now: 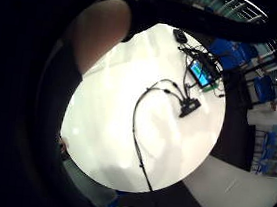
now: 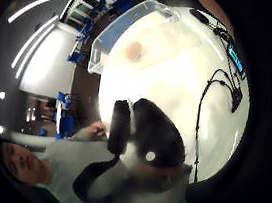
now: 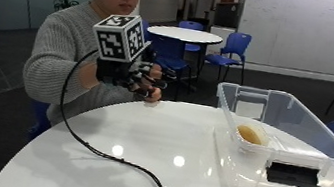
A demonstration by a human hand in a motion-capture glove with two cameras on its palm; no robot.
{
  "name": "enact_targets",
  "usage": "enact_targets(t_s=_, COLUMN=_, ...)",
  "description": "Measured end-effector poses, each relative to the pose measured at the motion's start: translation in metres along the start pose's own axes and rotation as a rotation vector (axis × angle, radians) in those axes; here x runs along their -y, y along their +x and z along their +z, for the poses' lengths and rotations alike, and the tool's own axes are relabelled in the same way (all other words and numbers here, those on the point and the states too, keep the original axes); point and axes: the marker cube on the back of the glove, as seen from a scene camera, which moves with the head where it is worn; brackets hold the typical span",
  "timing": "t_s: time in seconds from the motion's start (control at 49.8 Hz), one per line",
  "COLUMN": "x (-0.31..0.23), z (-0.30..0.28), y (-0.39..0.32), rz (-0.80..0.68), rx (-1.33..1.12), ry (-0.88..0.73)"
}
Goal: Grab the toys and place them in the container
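A round tan toy (image 3: 251, 134) lies on the bottom of the clear plastic container (image 3: 291, 159), near its back wall; the thumb side palm view shows it as a pale orange blob (image 2: 134, 50) inside the container (image 2: 102, 51). The container stands on the round white table (image 3: 145, 146) towards its right edge, with a black handle clip (image 3: 294, 175) on its near end.

The gloved right hand (image 3: 135, 76) is raised in the air above the table's far edge, well apart from the container, in front of the person's grey sweater (image 3: 59, 51). Its fingers are bent inward, but whether they grip anything cannot be told.

A phone with a lit screen (image 1: 201, 73) and a small black box (image 1: 190, 107) lie on the table (image 1: 115, 131).
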Motion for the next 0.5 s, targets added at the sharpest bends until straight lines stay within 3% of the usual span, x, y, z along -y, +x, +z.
enact_targets(t_s=0.161, x=-0.099, z=0.064, y=-0.038, rz=-0.132, rx=0.066, ry=-0.048)
enact_targets(t_s=0.301, x=-0.19, z=0.112, y=-0.068, rz=-0.127, rx=0.055, ry=-0.016)
enact_targets(t_s=0.502, x=-0.225, z=0.144, y=-0.074, rz=-0.059, rx=0.015, ry=-0.034)
